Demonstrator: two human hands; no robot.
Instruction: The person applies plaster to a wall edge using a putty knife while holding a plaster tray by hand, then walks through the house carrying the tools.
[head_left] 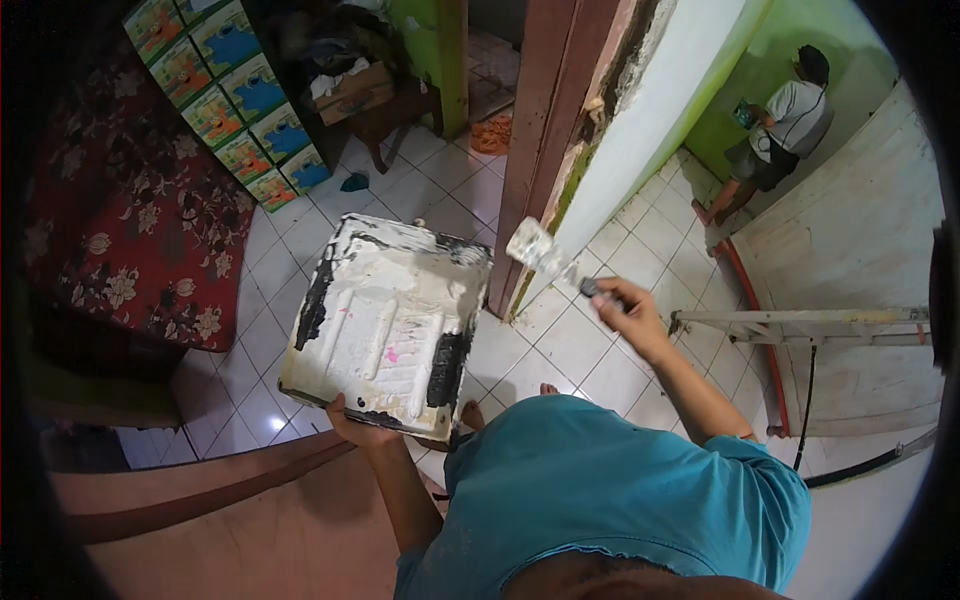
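Note:
My left hand (360, 428) is closed on the near edge of a paint tray (450, 375), its thumb on the rim and the other fingers hidden beneath. The tray is black, thickly smeared with white compound, with ridges on its floor and a few pink specks. It is held in front of me, to the left. To its right, my right hand (636, 322) grips the dark handle of a putty knife (537, 247). The blade is coated in white and points up and left, toward the wall's edge. It is apart from both tray and wall.
A brown door frame (542, 130) adjoins a rough-edged white wall end (665, 110) ahead. Stacked colourful boxes (250, 85) and a red floral cover (130, 220) are at left. A metal ladder (820, 317) is at right. Another person (795, 120) stands at far right.

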